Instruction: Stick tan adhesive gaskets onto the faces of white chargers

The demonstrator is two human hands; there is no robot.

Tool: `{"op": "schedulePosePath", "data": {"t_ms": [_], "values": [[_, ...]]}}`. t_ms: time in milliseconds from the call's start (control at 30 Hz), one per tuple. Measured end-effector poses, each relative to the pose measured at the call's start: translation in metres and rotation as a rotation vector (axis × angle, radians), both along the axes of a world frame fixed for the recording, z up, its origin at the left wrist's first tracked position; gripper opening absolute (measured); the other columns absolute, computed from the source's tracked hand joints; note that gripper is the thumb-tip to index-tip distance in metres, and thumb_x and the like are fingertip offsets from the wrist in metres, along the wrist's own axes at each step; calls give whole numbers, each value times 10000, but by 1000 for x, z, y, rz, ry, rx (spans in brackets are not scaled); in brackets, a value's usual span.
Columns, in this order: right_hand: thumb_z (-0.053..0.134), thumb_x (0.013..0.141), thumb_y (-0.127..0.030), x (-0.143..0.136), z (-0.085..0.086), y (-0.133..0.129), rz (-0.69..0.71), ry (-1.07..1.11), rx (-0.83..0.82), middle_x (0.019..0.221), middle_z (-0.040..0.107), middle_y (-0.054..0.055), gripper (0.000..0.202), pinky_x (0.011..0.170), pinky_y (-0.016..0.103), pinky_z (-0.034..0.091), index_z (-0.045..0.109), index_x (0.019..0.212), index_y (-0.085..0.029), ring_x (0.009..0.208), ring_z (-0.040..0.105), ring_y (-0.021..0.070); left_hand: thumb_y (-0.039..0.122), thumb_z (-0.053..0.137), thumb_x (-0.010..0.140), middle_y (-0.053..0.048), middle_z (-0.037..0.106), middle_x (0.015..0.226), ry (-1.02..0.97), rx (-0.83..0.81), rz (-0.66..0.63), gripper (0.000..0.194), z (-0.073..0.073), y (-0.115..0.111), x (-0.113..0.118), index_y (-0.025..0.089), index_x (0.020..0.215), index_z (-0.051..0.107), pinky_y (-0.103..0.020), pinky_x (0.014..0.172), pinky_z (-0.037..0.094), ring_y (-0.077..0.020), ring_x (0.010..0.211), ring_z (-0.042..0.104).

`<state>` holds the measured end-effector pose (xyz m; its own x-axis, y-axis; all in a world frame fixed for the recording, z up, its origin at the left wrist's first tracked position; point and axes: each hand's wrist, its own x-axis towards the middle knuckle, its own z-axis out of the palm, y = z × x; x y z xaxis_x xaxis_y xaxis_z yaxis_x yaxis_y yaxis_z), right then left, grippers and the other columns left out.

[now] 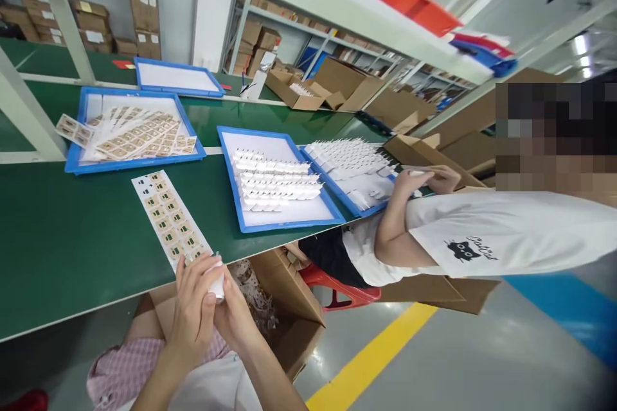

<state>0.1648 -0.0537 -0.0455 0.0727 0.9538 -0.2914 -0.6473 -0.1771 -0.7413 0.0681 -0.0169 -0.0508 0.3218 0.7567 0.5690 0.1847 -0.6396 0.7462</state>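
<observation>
My left hand [193, 305] and my right hand [237, 316] meet at the table's front edge. Between them is a small white plastic piece [218, 284], gripped by the fingers of both; its lower part is covered by my hands. Just beyond my left fingertips, a sheet of stickers [168, 215] lies on the green table, with several labels in two columns. To the right of it, a blue-rimmed tray [241, 210] bears rows of similar white pieces [277, 180] with thin tips pointing up.
More sticker sheets [139, 131] are piled in a blue-rimmed tray [77, 164] at the back left. A co-worker in a white shirt [506, 231] sits to the right, handling a white piece over another tray [359, 210]. An open cardboard box [299, 334] stands below the table edge.
</observation>
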Motion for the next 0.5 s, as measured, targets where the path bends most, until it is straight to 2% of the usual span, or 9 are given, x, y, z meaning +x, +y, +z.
{"op": "schedulePosePath", "data": {"t_ms": [67,133,200,267,333,400,500], "values": [[805,761,-636,21,5,8,-69,-93,61,1204,717,85,638,890,403,561,614,1274,-309,1050,695,269,332,364,1077,-90,540,1543,68,-58,-7,422,1,9,3,320,1464,533,-536,1231,352,-279,1442,510],[866,704,-557,59,12,19,-211,-317,103,1190,720,88,694,890,397,563,583,1281,-296,1032,701,271,347,382,1077,-80,468,1611,108,-125,-21,442,3,24,-2,341,1509,477,-514,1205,410,-275,1483,468],[852,707,-509,111,18,31,-413,-672,91,1255,696,105,721,960,406,541,557,1319,-271,1112,678,276,373,399,1073,-69,533,1558,131,-132,0,408,4,46,-16,335,1460,524,-512,1199,426,-277,1466,484],[767,715,-570,168,23,43,-589,-1049,20,1294,673,138,699,980,434,522,574,1292,-224,1159,650,300,414,413,1062,-75,631,1441,182,-90,73,370,2,74,-38,299,1355,608,-529,1187,435,-297,1413,523],[752,667,-572,220,24,55,-633,-1141,-20,1278,669,159,677,994,464,491,607,1210,-195,1202,610,334,464,407,1046,-107,678,1353,299,-53,204,397,-4,102,-62,252,1277,651,-587,1173,427,-343,1371,538],[775,599,-568,256,23,65,-627,-1201,-54,1212,687,154,684,962,468,484,630,1146,-185,1168,599,342,491,362,1038,-157,667,1357,452,-43,288,476,-13,124,-82,202,1282,651,-641,1160,413,-396,1386,505],[771,574,-569,279,16,76,-540,-1253,-71,1083,713,121,676,847,414,507,648,1107,-172,979,631,281,481,318,1032,-199,607,1452,639,-29,368,548,-24,137,-94,163,1366,614,-703,1153,380,-442,1426,461]]}}
